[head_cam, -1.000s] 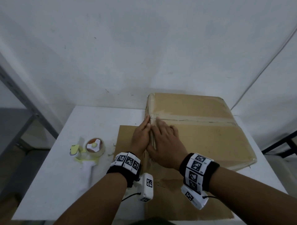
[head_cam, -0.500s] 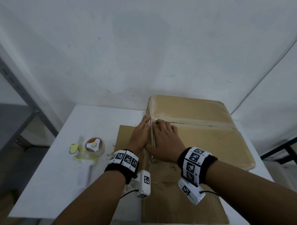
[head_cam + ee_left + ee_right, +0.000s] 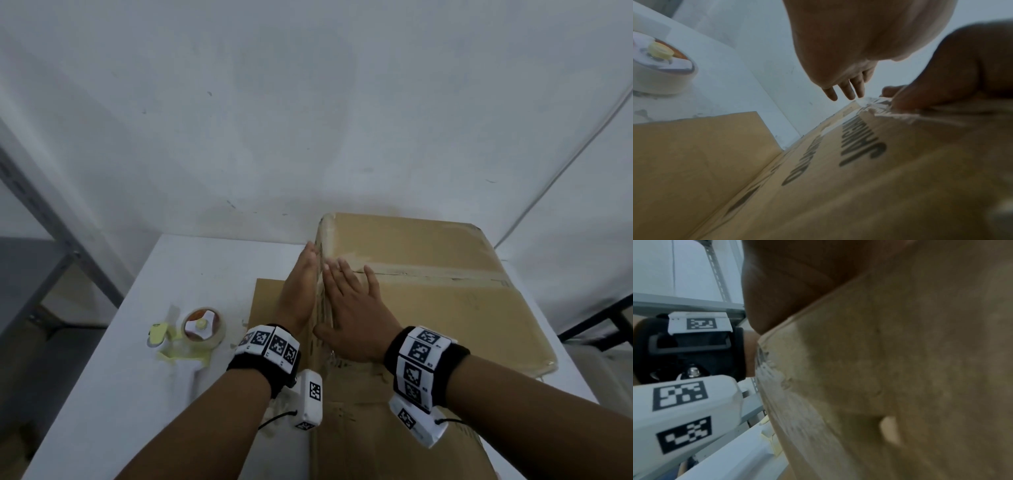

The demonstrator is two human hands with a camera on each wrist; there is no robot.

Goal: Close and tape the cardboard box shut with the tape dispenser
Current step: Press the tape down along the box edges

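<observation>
at the box's left edge i'm flattening tape with both hands spread, left hand (image 3: 298,287) on the side, right hand (image 3: 352,310) on top of the cardboard box (image 3: 445,308); next i'm probably needing the tape dispenser (image 3: 195,334).

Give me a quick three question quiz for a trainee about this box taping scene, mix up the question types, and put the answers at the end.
1. True or false: the tape dispenser is held in the left hand.
2. Multiple choice: the right hand lies A) flat on top of the cardboard box, B) on the dispenser, C) on the table.
3. Fill in: the left hand rests with straight fingers against the box's ____ side.

Key: 1 false, it lies on the table left of the box. 2 A. 3 left.
</observation>
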